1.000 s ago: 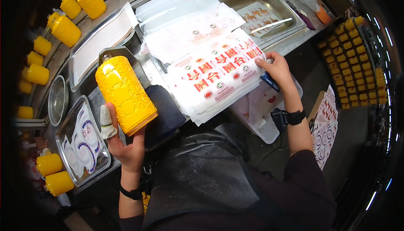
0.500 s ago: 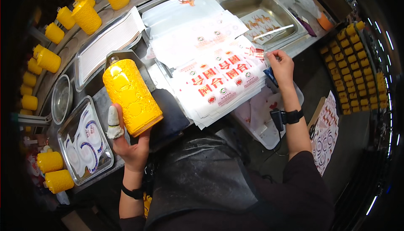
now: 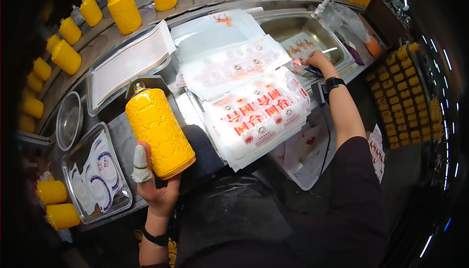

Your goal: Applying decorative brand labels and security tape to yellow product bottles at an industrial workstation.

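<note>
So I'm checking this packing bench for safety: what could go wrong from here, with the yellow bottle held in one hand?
1. The left hand grips the yellow bottle only near its base, tilted, over the bench edge; it could slip and fall.
2. The right hand reaches far to the steel tray, so attention may be split from the bottle.
3. The stack of printed sheets overhangs the bench front and might slide off if brushed.

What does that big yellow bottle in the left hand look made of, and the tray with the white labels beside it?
The yellow bottle looks like glazed ceramic, possibly coated glass: opaque, glossy, with a raised embossed pattern catching highlights. The tray beside the left hand looks like stainless steel: grey, shiny, with a thin rolled rim. The white labels in it seem to be glossy printed paper or film; which, the picture cannot settle.
</note>
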A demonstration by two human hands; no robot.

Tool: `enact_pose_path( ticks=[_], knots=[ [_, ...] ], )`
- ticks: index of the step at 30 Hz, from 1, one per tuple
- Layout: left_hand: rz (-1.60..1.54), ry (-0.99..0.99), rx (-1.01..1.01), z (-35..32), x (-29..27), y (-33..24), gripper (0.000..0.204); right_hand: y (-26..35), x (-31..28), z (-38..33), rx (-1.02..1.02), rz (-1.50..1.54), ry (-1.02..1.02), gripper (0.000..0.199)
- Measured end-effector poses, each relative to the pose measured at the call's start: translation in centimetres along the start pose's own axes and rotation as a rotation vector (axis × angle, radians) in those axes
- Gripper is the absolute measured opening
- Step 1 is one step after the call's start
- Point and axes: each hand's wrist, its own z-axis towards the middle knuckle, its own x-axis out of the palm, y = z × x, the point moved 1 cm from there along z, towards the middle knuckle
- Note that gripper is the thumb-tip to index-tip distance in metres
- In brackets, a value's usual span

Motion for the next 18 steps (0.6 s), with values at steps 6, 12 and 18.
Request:
enact_pose_path(
  ticks=[6, 12, 18],
  knots=[
    [0.037, 0.066, 0.014, 0.4, -0.8, -0.6, 0.092, 3.2, -3.7, -2.0, -0.087, 0.008, -0.142, 0.027],
    [-0.005, 0.142, -0.126, 1.3, -1.5, -0.7, 0.113, 13.4, -10.6, -11.7, -0.53, -0.078, -0.396, 0.016],
    [-0.079, 0.183, -0.189, 2.1, -1.8, -0.2, 0.117, 24.7, -16.2, -21.6, -0.827, 0.107, -0.2, 0.01]
  ],
)
